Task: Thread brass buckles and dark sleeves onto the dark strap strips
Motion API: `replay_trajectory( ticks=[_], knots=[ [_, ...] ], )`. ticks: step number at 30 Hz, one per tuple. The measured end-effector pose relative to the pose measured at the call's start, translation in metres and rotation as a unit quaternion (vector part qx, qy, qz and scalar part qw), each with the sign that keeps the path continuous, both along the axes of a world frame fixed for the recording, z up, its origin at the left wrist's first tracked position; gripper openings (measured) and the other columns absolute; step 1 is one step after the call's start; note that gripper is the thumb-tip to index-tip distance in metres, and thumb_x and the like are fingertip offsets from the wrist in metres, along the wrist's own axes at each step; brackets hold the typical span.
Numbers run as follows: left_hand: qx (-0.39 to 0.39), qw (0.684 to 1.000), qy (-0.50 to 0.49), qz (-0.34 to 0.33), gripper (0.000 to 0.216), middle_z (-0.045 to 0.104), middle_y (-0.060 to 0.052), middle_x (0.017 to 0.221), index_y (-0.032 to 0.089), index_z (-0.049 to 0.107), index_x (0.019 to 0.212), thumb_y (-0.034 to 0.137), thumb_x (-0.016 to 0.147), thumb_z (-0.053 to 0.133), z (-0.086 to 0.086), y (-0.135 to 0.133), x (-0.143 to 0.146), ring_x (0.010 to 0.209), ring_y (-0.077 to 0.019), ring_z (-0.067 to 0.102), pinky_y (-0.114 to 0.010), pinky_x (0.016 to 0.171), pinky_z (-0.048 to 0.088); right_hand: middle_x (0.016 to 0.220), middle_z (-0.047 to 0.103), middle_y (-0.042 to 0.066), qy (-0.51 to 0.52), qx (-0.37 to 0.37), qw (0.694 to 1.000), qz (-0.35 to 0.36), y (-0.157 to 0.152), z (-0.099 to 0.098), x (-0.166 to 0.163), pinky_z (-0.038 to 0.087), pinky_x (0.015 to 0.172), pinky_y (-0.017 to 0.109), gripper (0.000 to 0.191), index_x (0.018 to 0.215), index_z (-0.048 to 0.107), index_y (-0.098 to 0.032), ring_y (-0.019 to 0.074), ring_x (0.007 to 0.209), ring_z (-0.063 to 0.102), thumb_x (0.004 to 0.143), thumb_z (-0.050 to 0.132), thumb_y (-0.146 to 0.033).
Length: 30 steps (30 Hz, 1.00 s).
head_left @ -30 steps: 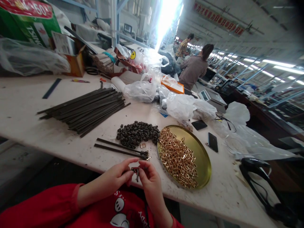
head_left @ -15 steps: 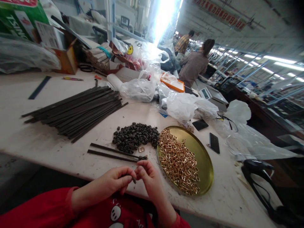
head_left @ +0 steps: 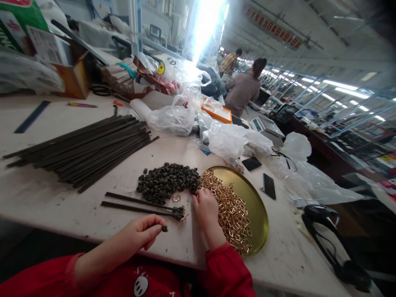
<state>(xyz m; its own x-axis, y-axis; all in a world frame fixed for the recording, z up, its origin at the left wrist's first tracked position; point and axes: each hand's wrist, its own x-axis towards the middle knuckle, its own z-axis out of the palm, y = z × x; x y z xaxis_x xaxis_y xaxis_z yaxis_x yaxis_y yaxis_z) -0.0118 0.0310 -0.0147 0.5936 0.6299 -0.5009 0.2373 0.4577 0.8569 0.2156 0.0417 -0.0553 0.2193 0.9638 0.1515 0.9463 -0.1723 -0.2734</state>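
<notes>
My left hand (head_left: 147, 232) is closed in a pinch at the table's front, with a small dark strap loop (head_left: 165, 228) sticking out from its fingertips. My right hand (head_left: 207, 208) reaches between the pile of dark loops (head_left: 168, 179) and the gold-coloured buckles (head_left: 230, 210). Its fingers are bent together at the pile's right end, and what is between them is hidden. Two long dark straps (head_left: 136, 207) lie side by side, with loops and gold buckles at their right ends. One loose buckle (head_left: 176, 198) rests just below the pile.
A round gold tray (head_left: 260, 222) carries the buckles. Many dark strips (head_left: 83, 146) are heaped at left. Plastic bags (head_left: 227, 138), a phone (head_left: 269, 186) and a black flat object (head_left: 251, 163) lie further back. A black curved device (head_left: 328, 243) stands at right. Two people are in the background.
My right hand has left my left hand and moved forward to the loop pile. My left hand still holds a dark piece. The view has shifted, and both strap ends now show.
</notes>
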Motion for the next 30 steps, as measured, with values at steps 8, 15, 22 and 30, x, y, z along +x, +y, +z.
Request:
replay_trajectory(
  ticks=[8, 15, 22, 30],
  knots=[
    [0.022, 1.0, 0.006, 0.011, 0.047, 0.03, 0.012, 0.043, 0.018, 0.051, 0.083, 0.06, 0.064, 0.055, 0.004, -0.009, -0.003, 0.041, -0.0072, 0.023, -0.02, 0.041, 0.015, 0.084, 0.061, 0.01, -0.043, -0.012, 0.999, 0.012, 0.002, -0.003, -0.018, 0.036, 0.07, 0.032, 0.01, 0.074, 0.061, -0.017, 0.0224, 0.081, 0.054, 0.081, 0.053, -0.019],
    [0.027, 0.999, -0.009, 0.021, 0.047, 0.029, 0.012, 0.043, 0.017, 0.051, 0.085, 0.059, 0.064, 0.056, 0.004, -0.011, -0.004, 0.041, -0.0074, 0.024, -0.02, 0.041, 0.014, 0.095, 0.061, 0.011, -0.012, 0.026, 0.999, -0.029, -0.001, 0.005, 0.012, 0.038, 0.075, 0.029, 0.022, 0.102, 0.057, -0.013, 0.02, 0.087, 0.056, 0.087, 0.041, -0.017],
    [0.034, 0.999, -0.012, 0.013, 0.043, 0.03, 0.013, 0.043, 0.016, 0.05, 0.084, 0.055, 0.065, 0.054, 0.003, -0.011, -0.002, 0.041, -0.0073, 0.023, -0.021, 0.042, 0.015, 0.088, 0.062, 0.01, 0.047, 0.019, 0.999, 0.004, 0.023, -0.002, 0.011, 0.039, 0.073, 0.032, 0.011, 0.085, 0.063, -0.017, 0.0229, 0.081, 0.057, 0.075, 0.058, -0.014],
    [0.073, 0.997, 0.022, 0.034, 0.039, 0.037, 0.01, 0.045, 0.015, 0.052, 0.087, 0.049, 0.067, 0.05, 0.015, 0.01, 0.005, 0.043, -0.0085, 0.029, -0.021, 0.043, 0.02, 0.076, 0.059, 0.002, 0.282, 0.028, 0.958, 0.039, -0.013, 0.021, -0.018, 0.044, 0.065, 0.026, 0.015, 0.087, 0.054, -0.018, 0.0153, 0.07, 0.055, 0.086, 0.046, -0.03]
  ],
)
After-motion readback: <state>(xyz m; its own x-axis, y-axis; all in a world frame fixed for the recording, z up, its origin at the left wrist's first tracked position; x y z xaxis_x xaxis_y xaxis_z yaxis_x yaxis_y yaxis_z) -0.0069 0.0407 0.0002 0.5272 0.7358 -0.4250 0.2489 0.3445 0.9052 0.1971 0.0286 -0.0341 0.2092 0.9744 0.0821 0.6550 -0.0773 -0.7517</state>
